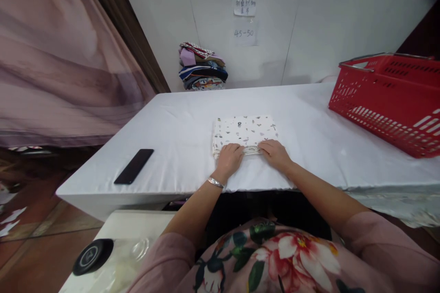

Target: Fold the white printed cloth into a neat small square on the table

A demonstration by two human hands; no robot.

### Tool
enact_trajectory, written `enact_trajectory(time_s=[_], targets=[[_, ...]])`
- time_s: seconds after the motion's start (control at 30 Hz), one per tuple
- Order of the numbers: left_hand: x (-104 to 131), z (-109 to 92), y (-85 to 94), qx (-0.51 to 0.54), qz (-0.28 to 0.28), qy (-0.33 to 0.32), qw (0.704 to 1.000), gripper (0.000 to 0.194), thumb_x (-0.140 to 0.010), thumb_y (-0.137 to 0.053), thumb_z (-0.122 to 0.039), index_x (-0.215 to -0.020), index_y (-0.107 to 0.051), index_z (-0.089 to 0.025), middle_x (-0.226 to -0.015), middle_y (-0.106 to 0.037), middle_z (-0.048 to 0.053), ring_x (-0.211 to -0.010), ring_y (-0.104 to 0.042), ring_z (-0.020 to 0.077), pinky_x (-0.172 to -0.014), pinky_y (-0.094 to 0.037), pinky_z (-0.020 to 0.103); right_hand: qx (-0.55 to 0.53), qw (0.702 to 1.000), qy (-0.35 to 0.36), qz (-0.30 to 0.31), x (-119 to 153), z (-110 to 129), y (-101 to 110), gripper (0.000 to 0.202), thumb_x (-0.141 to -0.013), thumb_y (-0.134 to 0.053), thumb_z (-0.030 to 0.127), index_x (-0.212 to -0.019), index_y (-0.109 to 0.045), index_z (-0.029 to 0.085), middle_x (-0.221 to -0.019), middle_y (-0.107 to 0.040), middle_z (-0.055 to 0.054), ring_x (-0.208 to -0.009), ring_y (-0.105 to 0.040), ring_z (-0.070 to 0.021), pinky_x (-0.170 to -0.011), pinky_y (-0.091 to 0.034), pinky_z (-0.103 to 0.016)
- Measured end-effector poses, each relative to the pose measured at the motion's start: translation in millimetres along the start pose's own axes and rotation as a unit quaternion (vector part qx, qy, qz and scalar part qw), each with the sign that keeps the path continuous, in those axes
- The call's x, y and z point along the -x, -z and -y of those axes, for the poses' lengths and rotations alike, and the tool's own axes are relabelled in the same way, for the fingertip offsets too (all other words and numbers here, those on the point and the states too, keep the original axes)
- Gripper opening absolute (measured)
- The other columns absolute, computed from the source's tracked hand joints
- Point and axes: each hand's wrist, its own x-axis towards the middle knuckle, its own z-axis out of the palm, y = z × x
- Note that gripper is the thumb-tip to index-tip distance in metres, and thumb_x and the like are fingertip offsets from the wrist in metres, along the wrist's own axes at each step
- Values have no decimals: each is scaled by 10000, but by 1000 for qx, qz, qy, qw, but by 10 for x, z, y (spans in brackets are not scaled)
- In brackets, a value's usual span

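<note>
A white folded cloth [245, 128] with a small leaf print lies flat on the white-covered table, in the middle of the head view. Its layers show along the near edge. My left hand [231, 158] closes on the near left corner of the cloth, and a silver bracelet sits on that wrist. At the near right corner my right hand [276, 153] holds the same edge, fingers on top of it. The undersides of both hands and most of the thumbs are hidden.
A red plastic basket [385, 100] with metal handles stands at the right. The black phone [134, 166] lies at the left of the table [182, 119]. Against the wall rises a stack of folded fabrics [202, 71]. A black-lidded clear container [93, 256] is at lower left.
</note>
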Motion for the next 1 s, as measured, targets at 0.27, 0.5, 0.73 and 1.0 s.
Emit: enact_trajectory(time_s=[0.27, 0.5, 0.73, 1.0], targets=[[-6, -8, -9, 0, -12, -7, 1000, 258, -853, -511, -199, -1105, -565, -212, -1036, -605, 73, -968, -525, 219, -819, -410, 377, 6, 1000, -4, -4, -1, 14, 3, 218, -901, -460, 238, -993, -656, 207, -1009, -674, -76, -927, -587, -222, -813, -468, -392], [-29, -13, -25, -12, -25, 7, 1000, 250, -895, -466, -227, -1129, -551, -202, -1030, -625, 69, -946, -544, 214, -813, -410, 367, 8, 1000, 4, -4, -1, 3, -7, 209, -900, -463, 226, -995, -648, 211, -999, -676, -68, -918, -587, -222, -803, -469, -389], [-29, -20, -10, -24, -4, 0, 1000, 293, -886, -499, -265, -1168, -525, -192, -1076, -614, 72, -977, -535, 217, -829, -399, 367, 9, 1000, 2, -3, 5, -2, -11, 218, -906, -457, 237, -1005, -648, 202, -1007, -675, -72, -933, -585, -220, -813, -462, -382], [-80, -33, -7, -32, 3, 15, 999, 248, -908, -466, -286, -1118, -553, -187, -1023, -626, 68, -944, -539, 211, -808, -398, 355, 9, 1000, 0, 0, -4, 20, 5, 219, -900, -458, 233, -1005, -648, 202, -1008, -673, -77, -923, -583, -226, -812, -462, -389]])
